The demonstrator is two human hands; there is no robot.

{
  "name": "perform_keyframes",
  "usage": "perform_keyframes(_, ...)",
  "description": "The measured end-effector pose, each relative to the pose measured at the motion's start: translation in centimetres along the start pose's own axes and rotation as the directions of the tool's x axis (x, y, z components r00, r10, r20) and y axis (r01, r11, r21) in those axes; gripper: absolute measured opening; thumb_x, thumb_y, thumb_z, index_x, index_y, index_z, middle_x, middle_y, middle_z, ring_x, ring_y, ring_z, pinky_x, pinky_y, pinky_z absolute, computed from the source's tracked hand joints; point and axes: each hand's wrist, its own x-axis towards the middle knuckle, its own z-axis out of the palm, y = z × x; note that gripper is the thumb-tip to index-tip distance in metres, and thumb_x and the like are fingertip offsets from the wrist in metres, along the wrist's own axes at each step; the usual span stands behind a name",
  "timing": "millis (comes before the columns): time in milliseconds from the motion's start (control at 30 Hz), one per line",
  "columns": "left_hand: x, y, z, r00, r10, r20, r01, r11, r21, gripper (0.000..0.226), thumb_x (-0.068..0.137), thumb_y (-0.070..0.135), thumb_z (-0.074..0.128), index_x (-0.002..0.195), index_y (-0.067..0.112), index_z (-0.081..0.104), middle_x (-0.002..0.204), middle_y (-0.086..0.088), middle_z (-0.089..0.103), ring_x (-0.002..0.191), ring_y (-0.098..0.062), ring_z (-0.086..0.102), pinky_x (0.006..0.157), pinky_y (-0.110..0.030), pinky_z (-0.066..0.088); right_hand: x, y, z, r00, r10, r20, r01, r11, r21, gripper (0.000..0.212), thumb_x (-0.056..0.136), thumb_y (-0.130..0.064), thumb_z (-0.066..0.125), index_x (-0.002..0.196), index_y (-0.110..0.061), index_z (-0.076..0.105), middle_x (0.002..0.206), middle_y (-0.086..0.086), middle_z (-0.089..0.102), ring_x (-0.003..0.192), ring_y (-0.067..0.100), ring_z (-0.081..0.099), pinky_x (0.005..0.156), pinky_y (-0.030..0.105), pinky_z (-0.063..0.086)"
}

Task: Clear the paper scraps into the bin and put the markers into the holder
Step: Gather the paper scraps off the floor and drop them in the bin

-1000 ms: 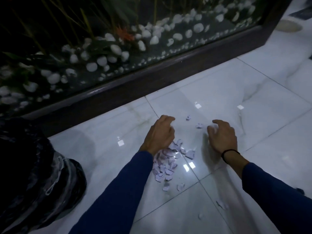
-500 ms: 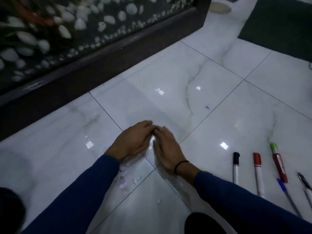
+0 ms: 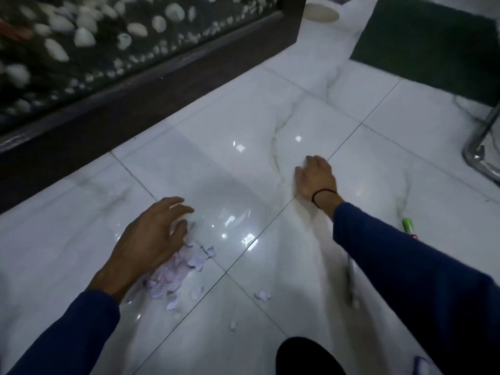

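Note:
A heap of pale lilac paper scraps [image 3: 176, 272] lies on the white marble floor [image 3: 221, 163]. My left hand [image 3: 151, 239] rests over the heap's left side, fingers spread and curved, palm down. A few stray scraps [image 3: 262, 295] lie apart toward the near side. My right hand [image 3: 316, 177] is flat on the floor farther right, fingers pointing away; whether a scrap lies under it is hidden. A marker with a green cap [image 3: 407, 225] peeks out behind my right sleeve. The bin and the holder are out of view.
A dark wooden frame [image 3: 162, 85] with white pebbles behind glass runs along the far left. A dark mat [image 3: 433, 41] lies at the far right. A chrome chair leg [image 3: 484, 147] stands at the right edge. My dark knee [image 3: 305, 355] is at the bottom.
My hands, pressed together over the scraps before, have parted. The right hand has reached out to the far right; the left stays on the heap. The view has swung right.

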Motion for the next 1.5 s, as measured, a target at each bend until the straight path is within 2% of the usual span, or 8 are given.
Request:
perform_keyframes(100,-0.9,-1.6,0.2,0.994,-0.112,-0.004,0.112,0.991,-0.072,0.030,0.102,0.025,0.056,0.127,0.017,0.071,0.139,-0.006,0.062,0.128,-0.022,0.058,0.106,-0.028,0.039,-4.2,-0.3,1.8,0.992,-0.115,0.043,0.115,0.993,0.011,0.046,0.099,-0.033,0.039,0.134,-0.003,0.045,0.148,0.016,0.038,0.137,0.033,0.038,0.108,0.042,0.041)
perform_keyframes(267,-3.4,-2.7,0.8,0.954,-0.267,0.139,0.281,0.955,-0.095,0.046,0.105,0.035,0.043,0.147,0.019,0.055,0.161,-0.006,0.040,0.151,-0.022,0.032,0.118,-0.024,0.019,-15.5,-3.9,5.1,0.898,-0.429,0.097,0.423,0.903,0.079,0.050,0.105,-0.024,0.038,0.151,-0.004,0.035,0.161,0.013,0.028,0.150,0.026,0.022,0.120,0.025,0.012)
perform_keyframes(467,-7.4,0.7,2.6,0.966,-0.077,0.246,0.112,0.985,-0.130,0.055,0.105,0.041,0.038,0.152,0.016,0.048,0.163,-0.008,0.037,0.153,-0.016,0.026,0.126,-0.035,0.022,-23.2,-8.0,7.9,0.674,-0.683,0.282,0.630,0.730,0.265,0.051,0.104,-0.026,0.038,0.152,-0.008,0.036,0.156,0.009,0.039,0.148,0.027,0.030,0.120,0.039,0.028)
perform_keyframes(600,-9.2,0.2,0.2,0.980,-0.119,0.158,0.142,0.980,-0.140,0.053,0.106,0.035,0.050,0.157,0.029,0.038,0.166,0.002,0.031,0.154,-0.015,0.023,0.123,-0.029,0.016,-22.7,-7.7,5.1,0.723,-0.632,0.279,0.599,0.775,0.201,0.059,0.095,-0.052,0.039,0.144,-0.020,0.047,0.142,0.003,0.055,0.131,0.027,0.049,0.108,0.044,0.042)
perform_keyframes(700,-11.6,-2.3,-3.7,0.960,-0.269,0.080,0.276,0.957,-0.085,0.073,0.090,0.037,0.071,0.155,0.036,0.038,0.160,-0.002,0.037,0.147,-0.026,0.035,0.114,-0.027,0.027,-21.2,-5.3,0.7,0.774,-0.547,0.320,0.574,0.819,0.012,0.084,0.062,-0.083,0.058,0.130,-0.033,0.053,0.126,-0.008,0.057,0.115,0.020,0.057,0.091,0.044,0.052)
perform_keyframes(867,-14.7,-4.5,-5.5,0.779,-0.444,0.443,0.423,0.893,0.152,0.144,0.045,0.065,0.095,0.159,0.047,0.008,0.161,0.000,0.012,0.146,-0.033,0.027,0.113,-0.045,0.040,-22.5,-2.7,-2.2,0.776,-0.278,0.566,0.461,0.862,-0.210,0.134,0.018,-0.090,0.073,0.134,-0.034,0.036,0.125,-0.005,0.042,0.101,0.024,0.063,0.086,0.038,0.054)
perform_keyframes(1267,-10.1,-0.9,-2.2,0.823,-0.296,0.485,0.321,0.946,0.032,0.116,0.047,0.049,0.101,0.146,0.035,0.042,0.140,0.005,0.040,0.127,-0.021,0.050,0.105,-0.036,0.047,-26.1,-8.8,5.9,0.779,-0.475,0.408,0.478,0.872,0.102,0.092,0.055,-0.046,0.090,0.131,-0.021,0.045,0.115,0.004,0.054,0.103,0.026,0.055,0.078,0.028,0.039)
perform_keyframes(1500,-12.3,-0.4,-4.5,0.799,-0.399,0.450,0.357,0.917,0.179,0.168,0.031,0.058,0.101,0.160,0.044,-0.005,0.164,0.003,0.011,0.149,-0.030,0.027,0.113,-0.050,0.043,-23.7,-11.7,4.5,0.714,-0.492,0.498,0.519,0.849,0.094,0.134,0.044,-0.049,0.096,0.152,-0.019,0.023,0.138,0.007,0.039,0.121,0.026,0.048,0.098,0.034,0.045)
